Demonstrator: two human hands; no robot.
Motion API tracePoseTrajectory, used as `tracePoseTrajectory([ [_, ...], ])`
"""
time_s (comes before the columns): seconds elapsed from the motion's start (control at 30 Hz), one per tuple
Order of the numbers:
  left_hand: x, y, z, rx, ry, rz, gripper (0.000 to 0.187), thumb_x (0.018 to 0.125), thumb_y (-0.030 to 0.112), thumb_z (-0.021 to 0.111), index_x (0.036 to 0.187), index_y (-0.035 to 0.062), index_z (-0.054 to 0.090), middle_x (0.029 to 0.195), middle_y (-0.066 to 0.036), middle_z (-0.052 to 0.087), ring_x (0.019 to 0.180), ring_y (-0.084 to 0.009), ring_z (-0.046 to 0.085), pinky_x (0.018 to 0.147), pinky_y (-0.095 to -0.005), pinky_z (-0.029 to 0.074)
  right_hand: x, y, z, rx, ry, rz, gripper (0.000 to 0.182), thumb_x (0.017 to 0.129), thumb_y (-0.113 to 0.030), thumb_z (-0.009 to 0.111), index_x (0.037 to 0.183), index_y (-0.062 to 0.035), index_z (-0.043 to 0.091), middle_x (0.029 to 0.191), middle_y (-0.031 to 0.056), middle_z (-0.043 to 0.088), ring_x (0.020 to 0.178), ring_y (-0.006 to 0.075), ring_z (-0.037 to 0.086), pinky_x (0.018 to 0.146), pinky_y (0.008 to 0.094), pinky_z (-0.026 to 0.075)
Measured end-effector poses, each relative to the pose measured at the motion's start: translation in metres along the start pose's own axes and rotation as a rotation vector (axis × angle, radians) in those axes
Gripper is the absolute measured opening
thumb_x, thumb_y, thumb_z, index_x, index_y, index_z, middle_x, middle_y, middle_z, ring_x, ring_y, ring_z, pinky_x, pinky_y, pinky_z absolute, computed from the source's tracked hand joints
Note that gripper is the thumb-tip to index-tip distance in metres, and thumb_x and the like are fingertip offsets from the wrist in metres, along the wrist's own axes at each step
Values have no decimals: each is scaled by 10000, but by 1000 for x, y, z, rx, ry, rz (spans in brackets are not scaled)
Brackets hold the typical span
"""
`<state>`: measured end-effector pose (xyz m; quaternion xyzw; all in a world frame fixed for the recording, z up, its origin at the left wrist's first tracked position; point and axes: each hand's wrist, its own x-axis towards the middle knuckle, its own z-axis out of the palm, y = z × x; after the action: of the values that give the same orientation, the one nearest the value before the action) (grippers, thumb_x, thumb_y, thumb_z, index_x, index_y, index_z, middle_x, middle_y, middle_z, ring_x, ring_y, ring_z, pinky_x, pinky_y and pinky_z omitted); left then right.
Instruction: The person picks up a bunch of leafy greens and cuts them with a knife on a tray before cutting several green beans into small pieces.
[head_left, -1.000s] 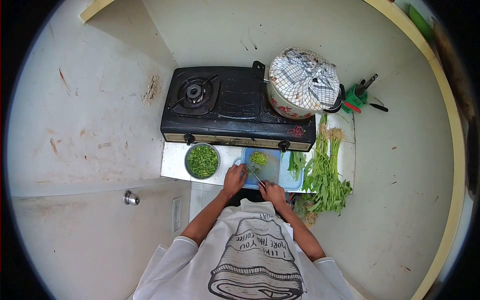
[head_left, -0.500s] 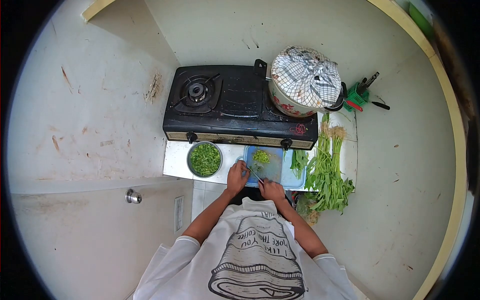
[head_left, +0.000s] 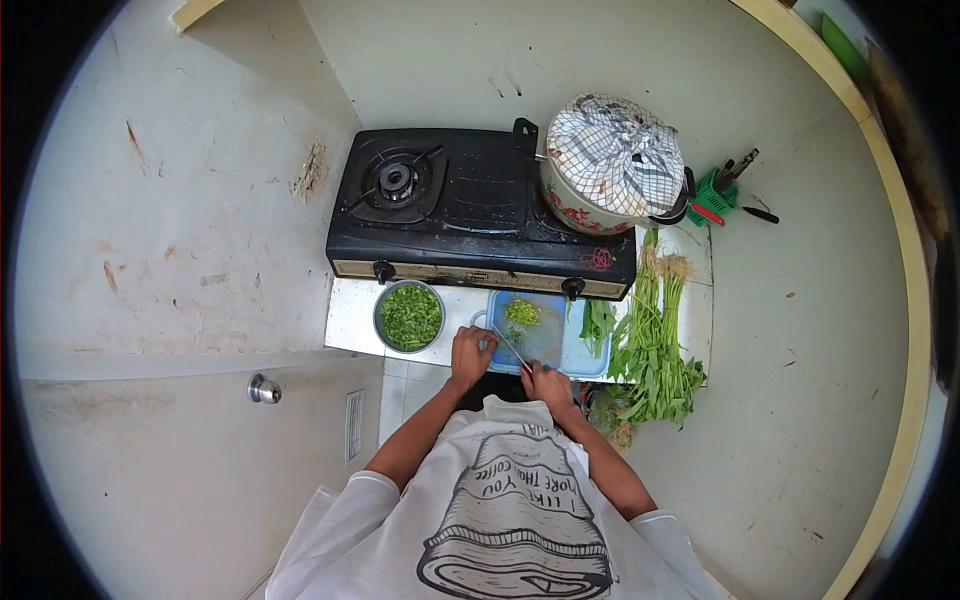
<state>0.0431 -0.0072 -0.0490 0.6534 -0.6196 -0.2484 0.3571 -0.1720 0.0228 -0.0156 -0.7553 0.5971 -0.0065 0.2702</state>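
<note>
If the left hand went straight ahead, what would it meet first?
The left hand would probably meet the blue board at its left edge, though depth is unclear; it might pass above.

On the surface (head_left: pixel 350 318), the bowl (head_left: pixel 409 316) sits left of the cutting board (head_left: pixel 543 340), the leafy bundles (head_left: pixel 650 345) lie right of it, and behind stands the stove (head_left: pixel 470 200) with the pot (head_left: pixel 580 212) on its right side.

Knife (head_left: pixel 512 347): right fingers (head_left: pixel 541 377) are hiding its handle.
Left fingers (head_left: pixel 484 337): showing too small to tell whether they are pinching anything.
Pot (head_left: pixel 572 205): beyond the right fingers, a cloth (head_left: pixel 615 150) is covering its top.
Table (head_left: pixel 350 322): beyond the fingers, the stove (head_left: pixel 485 235) is hiding part.
Shirt (head_left: pixel 510 500): the bottom edge is cutting it off.
</note>
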Motion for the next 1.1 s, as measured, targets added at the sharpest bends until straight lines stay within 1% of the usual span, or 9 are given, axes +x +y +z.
tracePoseTrajectory([
  [0.17, -2, 3, -5, 84, -29, 121, 65, 833, 119, 765, 887, 85, 777, 906, -58, 709, 908, -298, 616, 822, -436, 474, 3, -2, 7, -24, -47, 7, 418, 1045, -424, 543, 1045, -20, 652, 739, 278, 709, 702, 480, 723, 674, 582, 591],
  [0.37, -5, -3, -7, 243, -81, 255, 127, 877, 151, 731, 986, 97, 767, 976, -37, 685, 962, -266, 606, 859, -411, 454, 16, -9, 10, -49, 6, -32, 431, 1041, -430, 551, 989, -17, 663, 721, 273, 706, 692, 467, 729, 664, 576, 595],
  [0.47, -4, 0, -13, 248, -108, 298, 137, 888, 153, 727, 1010, 102, 759, 994, -28, 683, 966, -259, 605, 864, -408, 449, 11, -2, 15, -52, 29, -31, 432, 1038, -429, 555, 970, -17, 667, 712, 271, 703, 687, 465, 728, 661, 570, 596],
  [0.57, -6, -5, -10, 237, -84, 319, 120, 892, 153, 726, 994, 100, 760, 981, -26, 682, 958, -257, 606, 856, -409, 451, 7, 5, 20, -17, 66, -6, 437, 1035, -433, 558, 973, -15, 666, 706, 270, 700, 680, 465, 725, 654, 568, 596],
  [0.67, -5, 0, -12, 232, -90, 304, 109, 894, 149, 726, 985, 101, 762, 977, -24, 684, 948, -255, 608, 854, -408, 452, 5, 2, 15, -2, 66, -11, 447, 1033, -439, 558, 974, -10, 667, 705, 274, 698, 681, 468, 724, 654, 568, 596],
  [0.77, -6, -6, -9, 218, -76, 299, 101, 895, 145, 726, 978, 102, 765, 972, -24, 687, 939, -253, 608, 850, -408, 451, 3, -1, 14, -40, 10, -11, 451, 1025, -438, 564, 968, -8, 686, 740, 262, 717, 723, 464, 738, 698, 570, 603],
  [0.87, -6, -3, -12, 244, -100, 291, 131, 869, 137, 753, 993, 101, 776, 1001, -19, 709, 970, -245, 613, 858, -400, 458, 2, -3, 17, -53, -42, -1, 466, 1025, -449, 562, 989, -3, 692, 772, 267, 724, 760, 459, 744, 725, 568, 601],
  [0.97, -6, -1, -12, 263, -97, 274, 118, 861, 141, 760, 972, 107, 779, 999, -21, 713, 970, -239, 613, 859, -398, 453, 10, -6, 16, -16, -40, -17, 475, 1042, -439, 540, 971, 7, 684, 760, 282, 713, 727, 475, 729, 706, 579, 594],
  [1.1, -5, -2, -7, 113, -87, 126, 92, 862, 136, 752, 939, 88, 766, 936, -46, 708, 901, -281, 627, 825, -415, 482, 19, -9, 19, -22, -6, -51, 477, 1046, -441, 532, 969, 4, 685, 771, 278, 719, 745, 466, 735, 719, 572, 596],
])
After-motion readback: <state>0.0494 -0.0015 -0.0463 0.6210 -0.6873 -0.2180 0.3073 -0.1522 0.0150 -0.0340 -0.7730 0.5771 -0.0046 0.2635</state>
